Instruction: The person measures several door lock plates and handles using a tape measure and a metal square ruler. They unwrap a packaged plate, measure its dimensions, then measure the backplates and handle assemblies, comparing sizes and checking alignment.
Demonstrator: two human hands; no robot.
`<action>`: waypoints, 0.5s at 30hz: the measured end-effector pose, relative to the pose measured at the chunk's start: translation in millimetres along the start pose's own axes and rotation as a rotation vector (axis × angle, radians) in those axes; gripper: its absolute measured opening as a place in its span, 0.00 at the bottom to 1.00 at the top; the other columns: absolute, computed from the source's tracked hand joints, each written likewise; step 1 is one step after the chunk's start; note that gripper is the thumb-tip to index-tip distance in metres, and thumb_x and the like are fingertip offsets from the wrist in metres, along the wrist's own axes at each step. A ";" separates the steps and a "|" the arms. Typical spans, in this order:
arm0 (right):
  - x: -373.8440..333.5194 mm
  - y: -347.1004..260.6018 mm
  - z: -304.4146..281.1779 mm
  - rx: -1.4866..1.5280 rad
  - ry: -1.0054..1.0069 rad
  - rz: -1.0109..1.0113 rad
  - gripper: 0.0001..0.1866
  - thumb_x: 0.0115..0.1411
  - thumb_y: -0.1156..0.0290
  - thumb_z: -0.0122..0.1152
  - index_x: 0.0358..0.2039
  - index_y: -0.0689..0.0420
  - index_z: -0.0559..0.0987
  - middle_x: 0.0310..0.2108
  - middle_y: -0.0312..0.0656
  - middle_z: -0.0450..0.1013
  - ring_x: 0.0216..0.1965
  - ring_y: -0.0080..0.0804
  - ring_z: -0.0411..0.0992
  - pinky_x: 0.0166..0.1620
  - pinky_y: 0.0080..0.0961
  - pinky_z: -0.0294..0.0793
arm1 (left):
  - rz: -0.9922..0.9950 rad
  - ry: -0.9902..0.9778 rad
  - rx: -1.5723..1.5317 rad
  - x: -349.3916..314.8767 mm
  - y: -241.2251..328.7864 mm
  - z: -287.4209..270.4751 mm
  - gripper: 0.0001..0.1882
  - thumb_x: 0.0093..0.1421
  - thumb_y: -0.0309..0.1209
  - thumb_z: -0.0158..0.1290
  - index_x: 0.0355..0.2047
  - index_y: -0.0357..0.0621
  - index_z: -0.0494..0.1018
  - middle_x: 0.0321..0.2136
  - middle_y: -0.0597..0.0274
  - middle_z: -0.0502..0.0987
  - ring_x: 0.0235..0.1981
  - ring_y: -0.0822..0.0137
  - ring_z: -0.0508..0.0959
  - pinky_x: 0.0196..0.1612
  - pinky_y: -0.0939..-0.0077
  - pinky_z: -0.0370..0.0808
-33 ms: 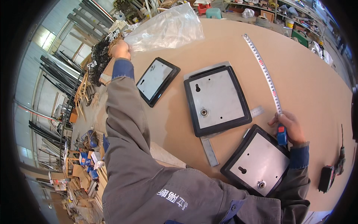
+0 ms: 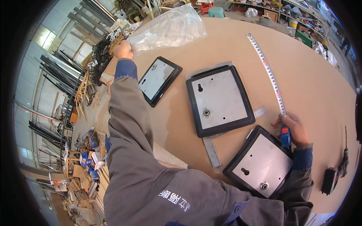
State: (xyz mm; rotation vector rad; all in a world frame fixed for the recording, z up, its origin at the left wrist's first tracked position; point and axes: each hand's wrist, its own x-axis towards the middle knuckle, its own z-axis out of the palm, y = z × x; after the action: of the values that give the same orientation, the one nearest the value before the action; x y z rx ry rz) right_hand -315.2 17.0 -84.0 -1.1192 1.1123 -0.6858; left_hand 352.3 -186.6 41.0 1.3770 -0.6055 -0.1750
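Note:
At the far left edge of the board, my left hand [image 2: 123, 50] is closed at the corner of a clear plastic bag [image 2: 171, 32], with its fingertips partly hidden. My right hand [image 2: 296, 128] grips a blue and red tape measure [image 2: 285, 136], whose white blade runs out away from me across the board. Three black-framed metal plates with keyhole slots and round fittings lie here: a small plate [image 2: 156, 80] by my left forearm, a middle plate [image 2: 220, 100], and a near plate [image 2: 262, 165] partly under my right arm. A steel square [image 2: 212, 152] pokes out from beneath the middle plate.
A large brown board [image 2: 316, 94] forms the work surface. A cordless drill [image 2: 333, 177] lies at its right edge. Beyond the far edge are a teal stool [image 2: 216, 12] and cluttered shelves. Cartons [image 2: 83, 179] and timber offcuts crowd the floor at left.
My left hand has shifted very slightly, and the plastic bag's edge with it. The tape measure, my right hand and the plates stay where they were.

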 end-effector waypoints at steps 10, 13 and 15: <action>2.3 2.9 3.0 0.055 0.019 -0.003 0.12 0.72 0.66 0.50 0.44 0.62 0.75 0.38 0.50 0.81 0.25 0.29 0.79 0.31 0.23 0.80 | 0.726 -0.221 0.462 -121.0 -21.0 -23.8 0.20 0.67 0.40 0.58 0.48 0.34 0.79 0.33 0.57 0.81 0.34 0.65 0.81 0.36 0.69 0.80; 1.6 8.6 1.2 0.085 0.030 -0.012 0.12 0.73 0.67 0.50 0.44 0.62 0.75 0.37 0.50 0.81 0.25 0.29 0.78 0.30 0.23 0.79 | 0.119 -0.638 0.226 -229.6 19.2 -51.4 0.17 0.69 0.41 0.57 0.43 0.37 0.79 0.33 0.63 0.82 0.32 0.74 0.81 0.34 0.77 0.79; 2.0 9.6 -0.2 0.071 0.030 -0.004 0.11 0.73 0.67 0.49 0.45 0.61 0.75 0.35 0.50 0.81 0.24 0.28 0.78 0.29 0.23 0.79 | -0.087 -0.841 0.203 -274.5 19.5 -76.2 0.14 0.70 0.38 0.56 0.40 0.38 0.78 0.32 0.63 0.81 0.29 0.76 0.80 0.31 0.80 0.77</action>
State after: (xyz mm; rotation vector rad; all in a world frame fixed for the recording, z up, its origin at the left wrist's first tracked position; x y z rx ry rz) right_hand -315.6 18.4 -93.7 -1.0537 1.1029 -0.7425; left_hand 156.2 9.2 -28.0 1.5042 -1.2839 -0.8042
